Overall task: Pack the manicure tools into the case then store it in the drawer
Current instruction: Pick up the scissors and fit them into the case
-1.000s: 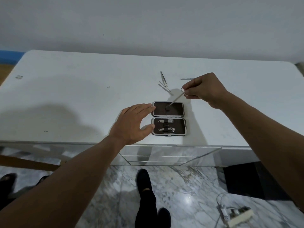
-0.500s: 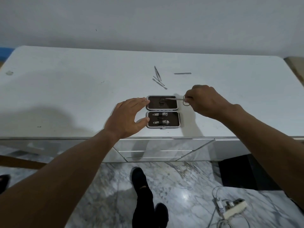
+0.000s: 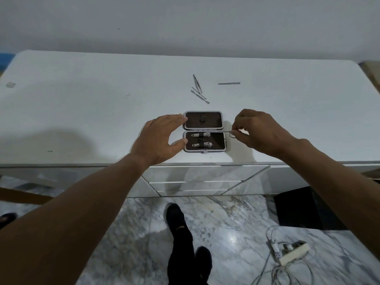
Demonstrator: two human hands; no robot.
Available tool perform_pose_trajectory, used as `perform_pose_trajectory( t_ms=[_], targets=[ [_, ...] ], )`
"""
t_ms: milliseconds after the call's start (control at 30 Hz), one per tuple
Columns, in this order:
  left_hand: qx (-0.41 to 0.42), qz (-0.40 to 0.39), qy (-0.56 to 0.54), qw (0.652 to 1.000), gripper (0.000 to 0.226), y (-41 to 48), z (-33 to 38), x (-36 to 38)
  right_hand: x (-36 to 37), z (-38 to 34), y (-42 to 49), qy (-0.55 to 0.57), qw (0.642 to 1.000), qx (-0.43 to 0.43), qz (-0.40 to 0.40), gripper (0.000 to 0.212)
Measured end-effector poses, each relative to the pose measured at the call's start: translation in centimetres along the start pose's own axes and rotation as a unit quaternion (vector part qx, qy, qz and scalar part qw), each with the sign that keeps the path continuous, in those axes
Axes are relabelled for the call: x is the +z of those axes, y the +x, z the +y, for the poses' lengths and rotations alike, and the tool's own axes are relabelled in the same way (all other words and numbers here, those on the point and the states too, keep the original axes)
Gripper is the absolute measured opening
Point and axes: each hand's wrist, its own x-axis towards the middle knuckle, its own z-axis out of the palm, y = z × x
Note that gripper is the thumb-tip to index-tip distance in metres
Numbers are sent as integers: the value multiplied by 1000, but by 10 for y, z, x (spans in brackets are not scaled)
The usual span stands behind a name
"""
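Left hand (image 3: 159, 138), fingers straight and spread, touches the edge of the open case (image 3: 213, 122); two clippers (image 3: 200, 135) are strapped in its nearer half. Right hand (image 3: 261, 132), across the case, pinches scissors (image 3: 232, 133) by the ring. Judged light, stiff and slick: hold at the rings, not the points. Beyond both hands lie tweezers (image 3: 197, 83) and a file (image 3: 228, 83).

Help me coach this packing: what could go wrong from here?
The right hand pinches a thin tool by its loop at the case's right edge; it might slip or miss its strap.
The case lies near the table's front edge and the left hand only touches its side; a push could slide it off.
Tweezers, a file and another tool lie loose behind; closing early would leave them out.
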Motion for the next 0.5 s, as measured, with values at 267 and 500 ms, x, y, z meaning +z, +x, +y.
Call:
perform_pose_trajectory(
  t_ms=[267, 500],
  targets=[
    [0, 2, 0, 1000, 60, -1, 1, 0, 6, 0, -7, 17, 1000, -19, -16, 10],
    [2, 5, -1, 1000, 60, -1, 1, -1, 8, -4, -5, 15, 1000, -17, -15, 13]
  ],
)
